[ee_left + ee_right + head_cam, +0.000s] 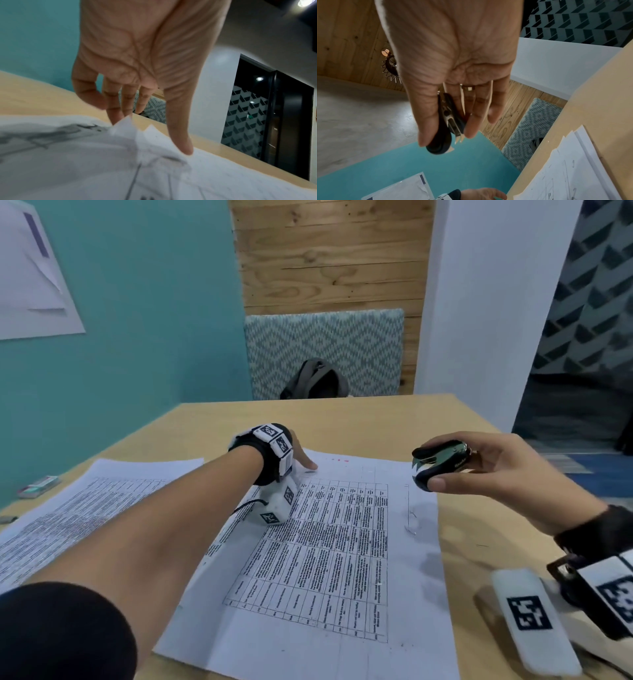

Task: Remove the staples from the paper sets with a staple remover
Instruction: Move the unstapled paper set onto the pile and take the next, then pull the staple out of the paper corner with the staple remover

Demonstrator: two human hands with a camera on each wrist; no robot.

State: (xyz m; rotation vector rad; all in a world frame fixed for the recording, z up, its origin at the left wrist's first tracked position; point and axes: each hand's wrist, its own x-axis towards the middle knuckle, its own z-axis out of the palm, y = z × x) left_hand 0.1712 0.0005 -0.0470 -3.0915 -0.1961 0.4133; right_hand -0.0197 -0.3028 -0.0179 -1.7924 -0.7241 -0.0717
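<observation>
Two paper corners lifted, left wrist only

A light wooden table carries the papers. A printed paper set with a ruled grid of text lies flat across the middle — its far corners curl up off the wood. Beside it, toward the left edge, lies a second printed paper set. Past that, near the table's left rim, sits a small flat box — blurred.
</observation>
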